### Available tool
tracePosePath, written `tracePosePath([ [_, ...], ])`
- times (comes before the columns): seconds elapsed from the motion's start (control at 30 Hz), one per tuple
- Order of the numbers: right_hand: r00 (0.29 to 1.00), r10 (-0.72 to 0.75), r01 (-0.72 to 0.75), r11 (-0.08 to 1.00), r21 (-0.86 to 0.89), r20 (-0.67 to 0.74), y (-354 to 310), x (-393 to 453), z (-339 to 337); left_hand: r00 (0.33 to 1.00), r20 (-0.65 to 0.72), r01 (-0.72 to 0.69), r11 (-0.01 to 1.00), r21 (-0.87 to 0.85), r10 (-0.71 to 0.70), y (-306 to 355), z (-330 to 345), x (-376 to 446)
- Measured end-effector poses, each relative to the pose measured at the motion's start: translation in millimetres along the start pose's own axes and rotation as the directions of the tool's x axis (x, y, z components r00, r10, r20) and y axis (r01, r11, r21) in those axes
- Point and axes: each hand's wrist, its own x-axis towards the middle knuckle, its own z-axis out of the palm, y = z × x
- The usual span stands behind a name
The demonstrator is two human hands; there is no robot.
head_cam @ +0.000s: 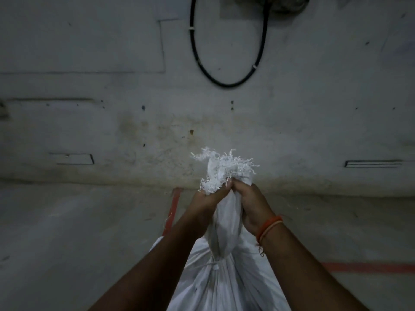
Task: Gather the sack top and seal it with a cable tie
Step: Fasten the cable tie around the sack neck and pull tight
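Sack (224, 286) nearest, white woven cloth, standing on floor (67, 243) close to wall (112, 86). Neck already cinched by pale tie (214, 267), judged the cable tie. Left hand (207, 202) and right hand (252, 206) both clenched around gathered top (226, 212), just under frayed rim (224, 167). Soft, pliable, a bit slick; weight not judged. Best hold: bunched neck above tie. Nearby: red floor lines (363, 267), black cable loop (226, 84) on wall. Nothing obstructing.
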Motion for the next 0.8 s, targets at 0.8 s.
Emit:
tracePosePath([
  [0.8, 0.873, -0.175, -0.044, 0.902, -0.43, -0.455, -29, -18, 5, 0.795, 0.046, -0.417, 0.489, 0.766, 0.604, 6, -17, -50],
])
